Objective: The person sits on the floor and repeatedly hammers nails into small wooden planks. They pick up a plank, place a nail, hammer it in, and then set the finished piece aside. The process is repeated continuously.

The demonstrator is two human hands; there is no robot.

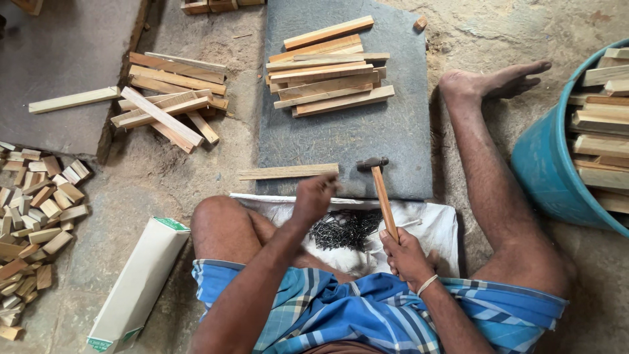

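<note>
- Right hand: fingers wrapped tight round the lower end of the hammer handle, thumb side up; a thin band sits on the wrist.
- Left hand: fingers curled in, tips bunched together. It's blurred, so can't tell if they pinch a nail or nothing. It hovers just over the near edge of the dark mat, right above the nail pile.
- Hammer: plain light wood handle, small dark metal head. The head rests on or just over the mat near its front edge, beside the end of a thin wood strip.
- Handling, my read: weight is all in the head and the handle is stiff, so a grip low on the handle, as now, gives swing; a grip higher up gives more control for small nails. Bare wood, prob. not slippery.
- Nails: short, dark, thin, heaped loose on a white sack spread between the knees. Light, stiff, sharp-tipped; best picked one at a time by the shank w/ thumb and forefinger.
- Strip: long, flat, pale, lies crosswise at the mat's front, just left of the hammer head. Looks light and easy to split near its ends.
- Further out: a stack of like wood slats at the mat's far end; a looser slat heap to the left on the floor.
- Far left: a heap of small wood blocks; a white carton by the left knee.
- Right: a blue tub full of slats, beside the outstretched leg.
</note>
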